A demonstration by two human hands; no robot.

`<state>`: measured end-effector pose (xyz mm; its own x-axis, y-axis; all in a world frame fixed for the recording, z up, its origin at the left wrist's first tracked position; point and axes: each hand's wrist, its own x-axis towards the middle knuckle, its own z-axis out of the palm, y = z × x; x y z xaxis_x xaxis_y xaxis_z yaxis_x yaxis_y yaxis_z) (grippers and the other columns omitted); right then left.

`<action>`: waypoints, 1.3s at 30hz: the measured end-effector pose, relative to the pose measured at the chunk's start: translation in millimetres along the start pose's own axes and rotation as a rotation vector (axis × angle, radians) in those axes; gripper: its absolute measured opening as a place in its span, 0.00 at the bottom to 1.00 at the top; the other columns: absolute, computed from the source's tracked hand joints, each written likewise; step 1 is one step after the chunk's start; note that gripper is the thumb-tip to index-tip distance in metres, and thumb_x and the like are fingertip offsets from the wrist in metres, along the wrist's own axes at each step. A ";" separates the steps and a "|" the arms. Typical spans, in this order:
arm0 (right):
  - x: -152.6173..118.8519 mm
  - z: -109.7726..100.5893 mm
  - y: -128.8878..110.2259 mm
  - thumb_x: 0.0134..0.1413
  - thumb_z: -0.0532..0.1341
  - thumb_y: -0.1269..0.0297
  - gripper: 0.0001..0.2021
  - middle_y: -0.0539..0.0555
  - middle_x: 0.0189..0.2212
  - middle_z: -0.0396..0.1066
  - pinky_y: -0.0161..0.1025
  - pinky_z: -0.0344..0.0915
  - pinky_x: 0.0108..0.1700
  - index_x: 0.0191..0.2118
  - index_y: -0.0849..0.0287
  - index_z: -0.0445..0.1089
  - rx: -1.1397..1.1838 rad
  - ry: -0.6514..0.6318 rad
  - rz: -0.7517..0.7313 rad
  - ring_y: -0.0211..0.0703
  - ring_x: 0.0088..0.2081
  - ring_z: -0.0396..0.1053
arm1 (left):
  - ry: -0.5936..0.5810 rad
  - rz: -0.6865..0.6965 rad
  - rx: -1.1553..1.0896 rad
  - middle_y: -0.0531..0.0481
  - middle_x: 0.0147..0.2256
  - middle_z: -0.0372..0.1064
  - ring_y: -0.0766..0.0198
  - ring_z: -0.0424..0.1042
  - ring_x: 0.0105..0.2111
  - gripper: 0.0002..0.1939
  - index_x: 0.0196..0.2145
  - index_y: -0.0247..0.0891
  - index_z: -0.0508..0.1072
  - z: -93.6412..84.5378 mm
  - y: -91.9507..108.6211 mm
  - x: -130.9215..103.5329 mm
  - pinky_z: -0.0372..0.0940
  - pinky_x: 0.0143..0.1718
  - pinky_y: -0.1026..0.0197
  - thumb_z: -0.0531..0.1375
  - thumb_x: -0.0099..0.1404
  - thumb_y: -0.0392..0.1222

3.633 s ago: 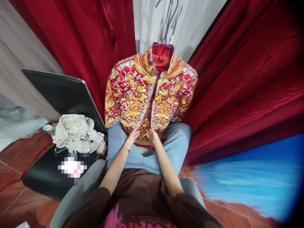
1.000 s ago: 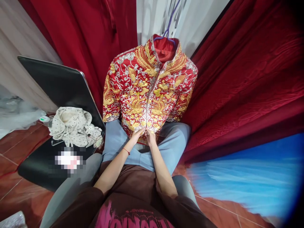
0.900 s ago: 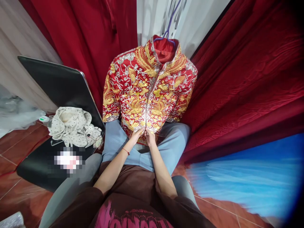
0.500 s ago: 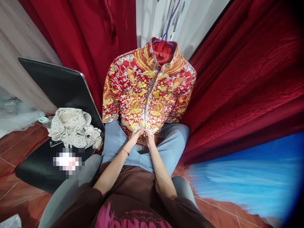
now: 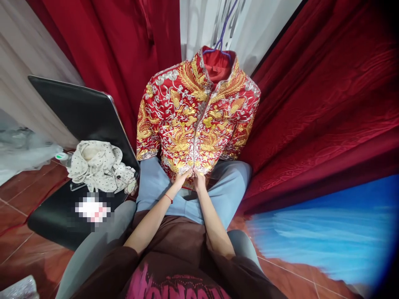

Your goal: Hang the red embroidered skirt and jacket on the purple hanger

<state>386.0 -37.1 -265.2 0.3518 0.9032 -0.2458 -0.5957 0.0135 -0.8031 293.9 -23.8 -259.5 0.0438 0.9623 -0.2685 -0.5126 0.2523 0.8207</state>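
A red jacket [image 5: 199, 112] with gold and silver embroidery hangs from a purple hanger [image 5: 222, 39] in front of me, its front edges meeting down the middle. Its lower part rests between my knees. My left hand [image 5: 182, 178] pinches the front edge near the hem, a thin red string bracelet on that wrist. Right beside it, my right hand [image 5: 198, 180] grips the other side of the same edge, the fingertips of both almost touching. What small part lies between the fingertips is too small to make out.
At my left stands a black chair [image 5: 75, 112] with a white dotted cloth bag [image 5: 95, 164] and a blurred item on its seat. Red curtains [image 5: 324, 95] drape on the right, above blue tulle [image 5: 311, 236]. White tulle [image 5: 25, 149] lies far left.
The view has shifted slightly, so the whole scene sits a little to the right. Both hands stay at the jacket's lower front edge, with hardly any movement.
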 end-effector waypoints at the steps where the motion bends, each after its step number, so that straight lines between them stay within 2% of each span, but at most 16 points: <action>1: 1.2 -1.1 1.6 0.34 0.72 0.59 0.14 0.43 0.17 0.65 0.36 0.61 0.29 0.20 0.57 0.67 0.000 0.006 -0.003 0.33 0.22 0.60 | 0.002 -0.008 0.007 0.48 0.36 0.79 0.59 0.76 0.41 0.20 0.39 0.36 0.79 0.9 -1.7 -1.0 0.68 0.49 0.57 0.74 0.46 0.36; 5: 4.7 -4.8 5.0 0.34 0.71 0.56 0.17 0.42 0.14 0.61 0.37 0.61 0.27 0.18 0.54 0.62 -0.007 0.016 0.007 0.34 0.20 0.58 | 0.025 -0.041 0.031 0.51 0.27 0.75 0.65 0.72 0.27 0.16 0.34 0.35 0.78 6.3 -10.5 -3.2 0.67 0.34 0.61 0.74 0.46 0.38; 9: 3.8 -3.8 3.7 0.35 0.72 0.52 0.22 0.42 0.12 0.59 0.38 0.60 0.23 0.16 0.53 0.57 -0.031 -0.008 0.040 0.35 0.17 0.58 | 0.032 -0.054 0.046 0.54 0.20 0.69 0.70 0.65 0.20 0.13 0.26 0.34 0.75 9.9 -16.5 -2.4 0.61 0.26 0.64 0.74 0.47 0.41; 12: 2.5 -1.0 4.3 0.33 0.73 0.49 0.24 0.43 0.11 0.59 0.38 0.60 0.20 0.15 0.53 0.57 -0.059 -0.021 0.063 0.36 0.16 0.58 | 0.036 -0.043 0.058 0.55 0.19 0.67 0.70 0.63 0.20 0.14 0.24 0.35 0.74 6.7 -17.6 -1.2 0.60 0.25 0.64 0.73 0.48 0.44; 18: 5.1 -1.3 9.4 0.30 0.74 0.49 0.23 0.44 0.11 0.61 0.37 0.62 0.21 0.16 0.54 0.59 -0.071 -0.037 0.120 0.36 0.16 0.61 | 0.053 -0.012 0.078 0.54 0.22 0.70 0.70 0.64 0.21 0.14 0.27 0.36 0.75 -3.4 -17.0 0.5 0.61 0.27 0.64 0.73 0.49 0.45; 24: 6.0 1.8 11.1 0.33 0.72 0.44 0.26 0.43 0.11 0.57 0.37 0.64 0.21 0.16 0.53 0.57 -0.112 -0.046 0.140 0.36 0.16 0.61 | 0.032 0.000 0.088 0.54 0.20 0.69 0.71 0.62 0.19 0.14 0.26 0.35 0.75 -5.1 -17.6 1.5 0.61 0.27 0.63 0.73 0.49 0.45; 27: 2.4 3.3 9.9 0.38 0.70 0.42 0.25 0.44 0.12 0.61 0.35 0.63 0.21 0.17 0.54 0.59 -0.200 -0.035 0.152 0.34 0.16 0.60 | 0.056 0.029 0.068 0.52 0.25 0.74 0.66 0.71 0.25 0.14 0.30 0.34 0.77 -8.3 -16.3 2.6 0.67 0.36 0.61 0.73 0.48 0.42; 29: -1.2 2.1 6.5 0.42 0.68 0.41 0.24 0.47 0.13 0.64 0.33 0.62 0.20 0.19 0.56 0.62 -0.297 -0.048 0.192 0.33 0.15 0.61 | 0.089 0.057 0.051 0.49 0.34 0.78 0.62 0.76 0.37 0.17 0.36 0.35 0.78 -11.3 -15.7 3.6 0.66 0.48 0.59 0.74 0.47 0.39; 31: -4.6 0.1 0.0 0.45 0.67 0.41 0.23 0.50 0.13 0.67 0.33 0.61 0.19 0.21 0.57 0.64 -0.422 -0.090 0.248 0.35 0.14 0.62 | 0.113 0.076 0.037 0.45 0.42 0.79 0.58 0.75 0.47 0.20 0.40 0.36 0.78 -13.6 -16.2 5.0 0.63 0.56 0.56 0.74 0.47 0.39; 34: -6.9 -1.1 -15.0 0.51 0.65 0.45 0.21 0.52 0.15 0.70 0.33 0.63 0.21 0.23 0.60 0.67 -0.627 -0.143 0.258 0.36 0.15 0.65 | 0.106 0.083 0.021 0.41 0.49 0.76 0.54 0.73 0.53 0.23 0.43 0.35 0.78 -14.2 -18.5 7.4 0.60 0.60 0.53 0.73 0.48 0.41; 37: -6.0 3.2 -30.1 0.58 0.60 0.49 0.18 0.50 0.19 0.72 0.32 0.64 0.26 0.27 0.59 0.69 -0.837 -0.123 0.149 0.36 0.18 0.69 | 0.076 0.082 -0.006 0.40 0.55 0.73 0.54 0.71 0.56 0.27 0.49 0.36 0.76 -13.1 -21.5 9.0 0.60 0.61 0.52 0.72 0.51 0.41; 39: -5.9 9.0 -36.1 0.60 0.58 0.50 0.18 0.50 0.21 0.73 0.33 0.65 0.31 0.27 0.59 0.70 -0.982 -0.104 0.081 0.39 0.23 0.72 | 0.060 0.070 -0.014 0.39 0.55 0.72 0.53 0.71 0.57 0.27 0.50 0.35 0.76 -13.3 -23.2 9.1 0.60 0.62 0.51 0.71 0.52 0.41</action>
<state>398.9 -39.0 -229.8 0.2432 0.9195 -0.3087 0.2647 -0.3691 -0.8909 294.8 -22.3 -287.7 -0.0440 0.9697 -0.2405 -0.5246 0.1825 0.8316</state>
